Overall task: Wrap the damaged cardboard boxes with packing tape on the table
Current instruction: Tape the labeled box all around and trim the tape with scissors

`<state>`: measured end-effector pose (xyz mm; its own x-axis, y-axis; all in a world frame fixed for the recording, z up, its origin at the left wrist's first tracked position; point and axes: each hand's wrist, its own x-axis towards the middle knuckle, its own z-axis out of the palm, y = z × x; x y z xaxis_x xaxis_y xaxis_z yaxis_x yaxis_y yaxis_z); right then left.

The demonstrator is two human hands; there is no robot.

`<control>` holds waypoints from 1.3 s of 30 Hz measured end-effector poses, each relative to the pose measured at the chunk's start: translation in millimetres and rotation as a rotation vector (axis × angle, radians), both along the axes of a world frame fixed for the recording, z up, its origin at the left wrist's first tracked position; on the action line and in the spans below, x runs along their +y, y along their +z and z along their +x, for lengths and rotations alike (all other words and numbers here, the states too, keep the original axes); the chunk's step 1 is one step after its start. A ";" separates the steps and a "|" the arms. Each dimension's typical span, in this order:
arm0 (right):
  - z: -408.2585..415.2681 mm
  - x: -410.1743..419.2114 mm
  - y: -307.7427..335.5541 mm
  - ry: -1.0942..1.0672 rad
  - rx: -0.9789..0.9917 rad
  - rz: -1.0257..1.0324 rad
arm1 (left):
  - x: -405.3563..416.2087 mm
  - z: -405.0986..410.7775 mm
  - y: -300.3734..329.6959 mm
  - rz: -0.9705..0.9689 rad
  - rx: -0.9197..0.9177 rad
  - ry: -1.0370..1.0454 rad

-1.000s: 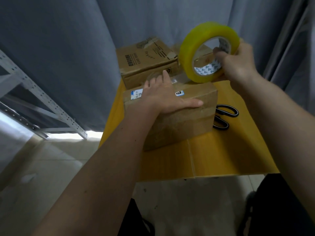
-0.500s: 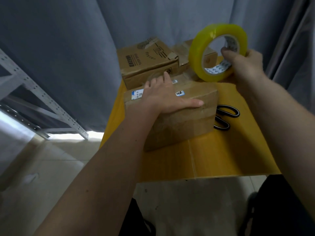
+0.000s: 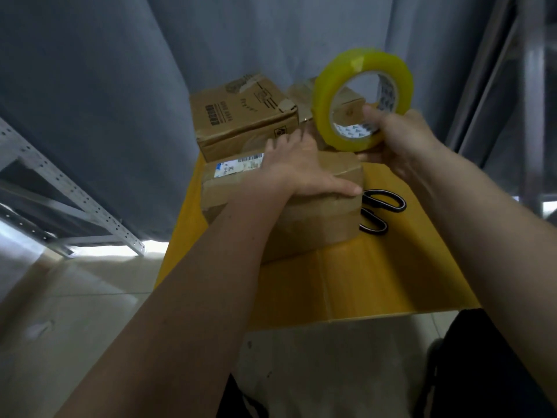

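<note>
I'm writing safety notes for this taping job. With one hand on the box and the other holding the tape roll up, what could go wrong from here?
1. The scissors lie right beside the near box; turning it could knock them off the table.
2. Only the left hand lies flat on that box, so a tape pull may drag it.
3. The right hand grips the tape roll in mid-air; loose tape might stick to itself.

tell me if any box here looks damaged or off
The rear printed cardboard box has a torn, lifted flap at its top right corner. The near box under the left hand shows only creased faces.
</note>
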<state>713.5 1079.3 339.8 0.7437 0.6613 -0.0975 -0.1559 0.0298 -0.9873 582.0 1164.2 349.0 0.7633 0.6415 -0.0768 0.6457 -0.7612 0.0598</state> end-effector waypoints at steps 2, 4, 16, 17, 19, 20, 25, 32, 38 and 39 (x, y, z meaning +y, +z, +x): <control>2.6 -2.9 3.5 0.038 0.015 0.018 | 1.7 -4.3 -2.8 -0.012 -0.020 0.007; 6.0 -6.6 3.4 0.029 0.111 0.055 | 1.0 -5.4 -3.1 -0.022 -0.014 0.019; 3.7 -13.8 -55.8 0.040 0.707 0.070 | 4.2 -2.5 -2.7 -0.021 0.036 0.023; 1.5 -13.3 -56.7 0.042 0.718 0.063 | 4.4 -1.8 -1.7 -0.033 0.044 0.026; -0.4 -12.8 -57.5 0.036 0.718 0.053 | 4.7 1.0 2.3 -0.076 0.073 0.041; -0.9 -12.6 -58.2 0.021 0.717 0.046 | 4.9 2.6 4.6 -0.091 0.085 0.049; -18.4 -14.5 -55.8 0.043 0.701 0.035 | -0.4 -1.7 6.0 -0.058 -0.043 0.044; -29.6 -11.9 18.1 0.004 0.362 0.161 | -7.8 -28.2 33.6 -0.245 -0.595 0.069; -54.1 -4.7 101.9 -0.085 -0.301 0.082 | -12.8 -55.3 27.5 -0.442 -1.095 0.064; -61.0 -0.9 100.6 -0.069 -0.382 0.054 | -14.2 -61.8 18.1 -0.474 -1.114 0.078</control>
<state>652.5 1078.4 440.4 0.7623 0.6053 0.2292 0.2272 0.0813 -0.9704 520.2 1150.0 367.1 0.5212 0.7748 0.3578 0.1061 -0.4748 0.8737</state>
